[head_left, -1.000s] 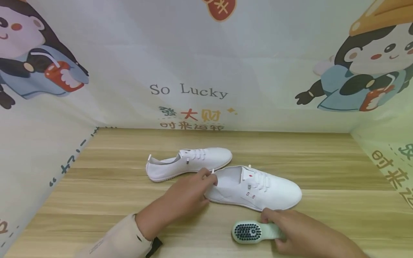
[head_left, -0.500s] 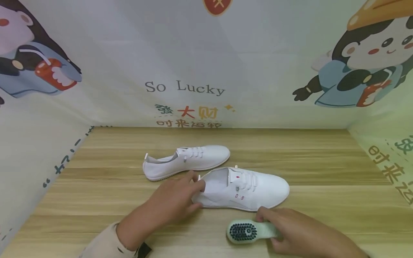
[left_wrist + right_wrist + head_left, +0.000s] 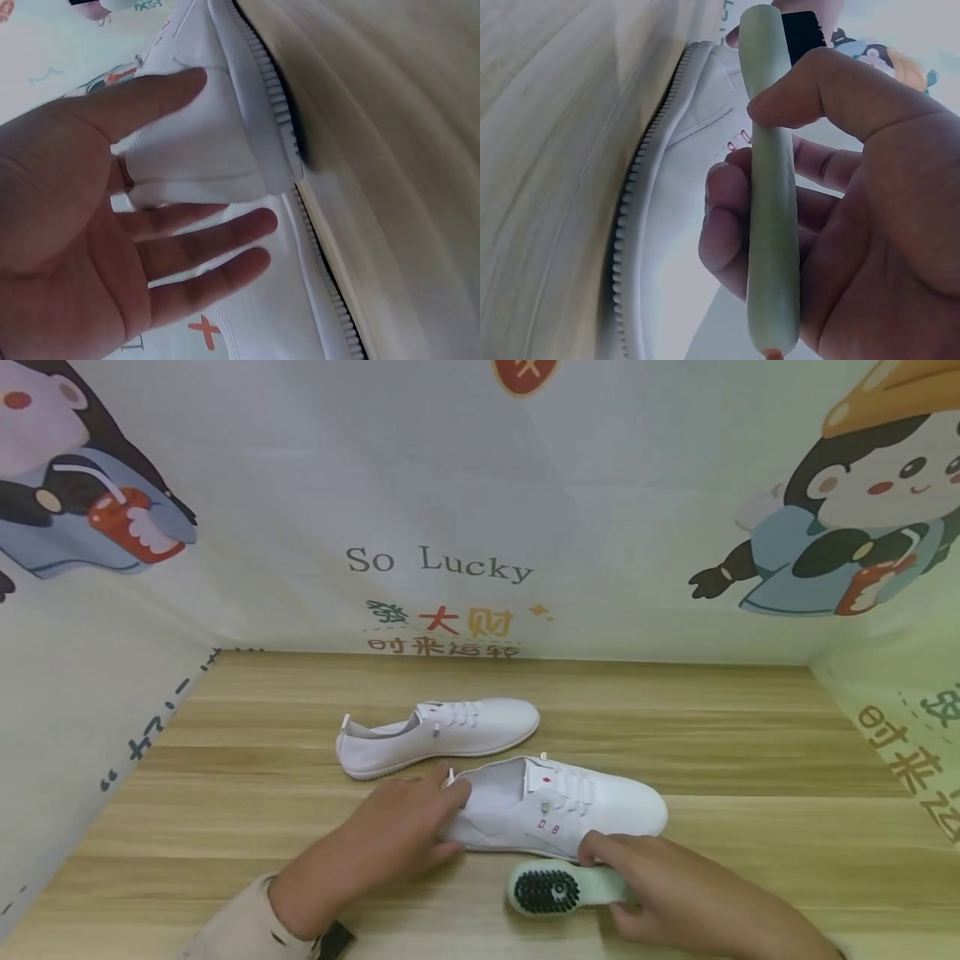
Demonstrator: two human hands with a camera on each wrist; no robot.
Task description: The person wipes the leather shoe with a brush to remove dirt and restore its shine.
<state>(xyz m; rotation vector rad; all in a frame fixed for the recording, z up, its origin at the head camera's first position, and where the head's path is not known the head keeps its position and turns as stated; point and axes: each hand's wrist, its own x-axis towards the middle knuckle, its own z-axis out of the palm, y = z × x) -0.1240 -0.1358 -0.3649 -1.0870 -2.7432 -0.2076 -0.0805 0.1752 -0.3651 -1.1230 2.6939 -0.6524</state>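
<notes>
In the head view a white lace-up shoe (image 3: 622,802) lies on the wooden surface, toe to the right, with small red letters on its near side. My left hand (image 3: 397,822) pinches its heel, thumb on the near side and a finger at the collar. The left wrist view shows that thumb against the heel (image 3: 202,142), other fingers extended below it. In my right hand (image 3: 675,885) is a pale green brush (image 3: 547,889), gripped by its handle (image 3: 772,225). Its dark bristles (image 3: 546,892) face up, and its head sits close to the shoe's near side.
A second white shoe (image 3: 480,727) lies behind the first, also toe to the right. Printed cloth walls stand at the back (image 3: 615,543), left and right around the wood-grain surface (image 3: 712,718).
The near shoe has shifted left and a little toward me, with my left hand at its heel. My right hand has brought the brush left and closer to the shoe.
</notes>
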